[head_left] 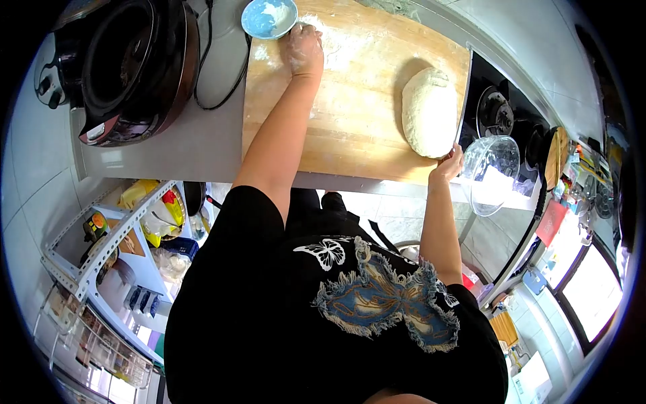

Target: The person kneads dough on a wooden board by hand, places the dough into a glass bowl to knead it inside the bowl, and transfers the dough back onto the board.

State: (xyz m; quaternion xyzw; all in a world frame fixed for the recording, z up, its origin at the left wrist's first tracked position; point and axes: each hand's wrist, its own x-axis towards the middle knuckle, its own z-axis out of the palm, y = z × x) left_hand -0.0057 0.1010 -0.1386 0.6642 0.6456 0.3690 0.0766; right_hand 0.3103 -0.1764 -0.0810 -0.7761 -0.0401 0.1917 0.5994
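Note:
On the wooden board (356,87), my left hand (306,50) rests with its fingers curled under, floury and beside a blue bowl (259,19) with white flour in it. Whatever those fingers hold, if anything, is hidden. Loose flour lies scattered around this hand. A large smooth oval of dough (429,111) sits at the board's right side. Just below the dough, my right hand (449,163) is closed at the near rim of a clear bowl (491,178), which reaches out past the counter's front edge. Its fingertips are partly hidden.
A dark round appliance (134,67) with a black cord stands on the counter left of the board. The stove burner (496,111) is to the right. Below left, a shelf rack (111,242) holds bags and containers.

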